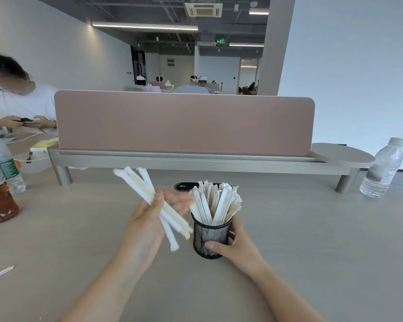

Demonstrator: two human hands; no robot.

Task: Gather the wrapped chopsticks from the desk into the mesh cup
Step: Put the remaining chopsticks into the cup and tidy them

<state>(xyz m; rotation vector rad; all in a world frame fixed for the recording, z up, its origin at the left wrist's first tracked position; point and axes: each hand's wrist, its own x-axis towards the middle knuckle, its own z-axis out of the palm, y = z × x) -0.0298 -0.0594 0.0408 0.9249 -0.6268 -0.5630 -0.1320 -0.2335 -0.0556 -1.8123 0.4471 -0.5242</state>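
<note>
Left hand: the left hand (pixel 147 219) is raised above the worktop (pixel 312 228), thumb and fingers closed on a small bundle of wrapped chopsticks (pixel 149 194), three or so sleeves fanned apart, upper ends pointing up and left, lower ends hanging down towards the cup
Right hand: the right hand (pixel 233 245) is wrapped round the lower wall of the mesh cup (pixel 209 238), thumb across the front, steadying it where it stands
Mesh cup: black, upright on the worktop, just right of the held bundle; already crowded with wrapped chopsticks standing (pixel 215 203) and splaying above the rim
Stray piece: one more wrapped chopstick (pixel 0 273) lies flat near the lower left edge of the view, well apart from the cup
Step in hand: by my reading, carrying a gathered bundle across to the cup, not yet over the rim
Progress: looks far along, since the cup is nearly full and only the held bundle and the one stray piece show outside it
Next move calls for: tipping the bundle more upright, squaring the fanned sleeves together, and finding a gap among the packed ends before letting go
Risk: the lower ends sit at uneven heights, so one may catch on the rim or on the sleeves already inside
Surroundings: a pink divider panel (pixel 184 124) stands behind, with a clear water bottle (pixel 382 168) at far right
</note>
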